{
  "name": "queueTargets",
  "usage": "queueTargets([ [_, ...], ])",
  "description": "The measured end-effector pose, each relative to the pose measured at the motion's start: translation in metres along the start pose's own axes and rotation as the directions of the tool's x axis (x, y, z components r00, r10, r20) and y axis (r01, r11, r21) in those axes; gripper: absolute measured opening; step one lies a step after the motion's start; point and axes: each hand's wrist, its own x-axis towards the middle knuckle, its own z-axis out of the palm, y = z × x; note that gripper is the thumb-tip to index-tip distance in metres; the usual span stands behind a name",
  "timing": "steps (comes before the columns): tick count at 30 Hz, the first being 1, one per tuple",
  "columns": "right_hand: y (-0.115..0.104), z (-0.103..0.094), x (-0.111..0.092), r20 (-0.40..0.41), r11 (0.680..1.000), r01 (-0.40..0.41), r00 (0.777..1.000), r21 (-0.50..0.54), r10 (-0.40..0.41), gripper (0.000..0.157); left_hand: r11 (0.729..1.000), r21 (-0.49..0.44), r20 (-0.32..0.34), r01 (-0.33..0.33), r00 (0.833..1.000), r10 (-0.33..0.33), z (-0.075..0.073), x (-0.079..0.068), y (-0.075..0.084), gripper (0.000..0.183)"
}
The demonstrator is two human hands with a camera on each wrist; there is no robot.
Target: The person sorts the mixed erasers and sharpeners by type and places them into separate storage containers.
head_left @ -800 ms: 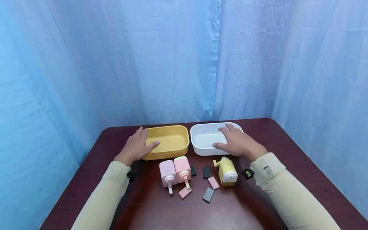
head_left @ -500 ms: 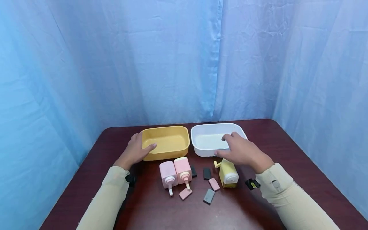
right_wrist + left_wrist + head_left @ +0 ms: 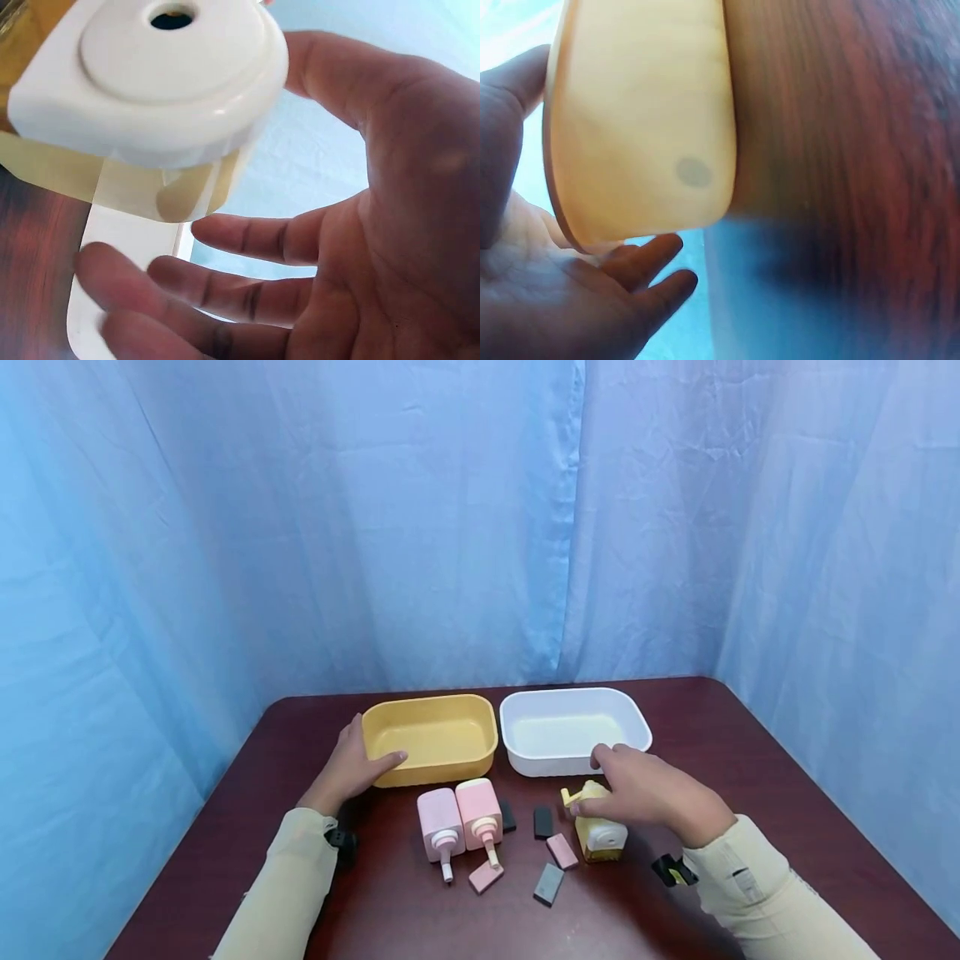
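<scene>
My left hand [image 3: 347,771] is at the left end of a yellow plastic basin [image 3: 429,774]. In the left wrist view its fingers [image 3: 658,259] lie loosely extended beside the basin's end wall, with the thumb near the rim. My right hand [image 3: 651,792] hovers over a yellow-and-white crank pencil sharpener [image 3: 602,837]. Its thumb is close to the sharpener's crank side in the head view. In the right wrist view the fingers [image 3: 247,300] are spread, with a visible gap between them and the sharpener [image 3: 180,67]; whether the thumb touches it I cannot tell.
A white basin [image 3: 558,766] stands right of the yellow one. Two pump bottles, one lilac [image 3: 438,812] and one pink [image 3: 477,802], stand in front of the yellow basin. Several small pink and dark rectangular blocks [image 3: 549,885] lie between bottles and sharpener on the dark wooden table [image 3: 495,935].
My right hand has come back from over the white basin and down to the sharpener. My left hand has shifted left from over the yellow basin to its end. The objects keep their places.
</scene>
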Motion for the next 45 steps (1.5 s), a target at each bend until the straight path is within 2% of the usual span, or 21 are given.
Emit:
queueTargets([
  [7, 0.002, 0.005, -0.006, 0.003, 0.995, 0.073, 0.997, 0.066, -0.073, 0.06, 1.0, -0.031, 0.003, -0.002, 1.0, 0.002, 0.002, 0.0, -0.007, 0.123],
  [13, 0.004, 0.009, -0.01, -0.025, 0.984, 0.148, 0.989, 0.095, -0.146, 0.067, 0.997, -0.067, 0.013, -0.033, 0.999, 0.034, 0.005, 0.002, -0.014, 0.12],
  [19, 0.009, 0.014, -0.013, -0.04, 0.962, 0.241, 0.97, 0.125, -0.238, 0.071, 0.996, -0.091, 0.029, -0.013, 0.999, 0.016, 0.005, -0.001, -0.018, 0.127],
  [23, 0.013, 0.016, -0.011, -0.054, 0.95, 0.28, 0.96, 0.136, -0.275, 0.065, 0.995, -0.095, 0.032, -0.014, 0.999, 0.017, 0.005, -0.004, -0.017, 0.127],
  [27, 0.014, 0.015, -0.01, -0.053, 0.944, 0.286, 0.958, 0.163, -0.281, 0.058, 0.994, -0.102, 0.021, -0.05, 0.998, 0.053, 0.006, -0.003, -0.015, 0.121],
  [31, 0.015, 0.013, -0.01, -0.044, 0.943, 0.284, 0.959, 0.175, -0.28, 0.055, 0.994, -0.095, 0.02, -0.046, 0.999, 0.048, 0.008, -0.001, -0.013, 0.12],
  [37, 0.012, 0.011, -0.007, -0.063, 0.959, 0.265, 0.964, 0.106, -0.259, 0.056, 0.995, -0.089, 0.019, -0.047, 0.999, 0.048, 0.007, -0.001, -0.011, 0.12],
  [45, 0.008, 0.005, -0.001, -0.104, 0.959, 0.278, 0.957, 0.06, -0.271, 0.06, 0.985, -0.129, 0.063, -0.112, 0.991, 0.12, 0.008, 0.002, -0.012, 0.128],
])
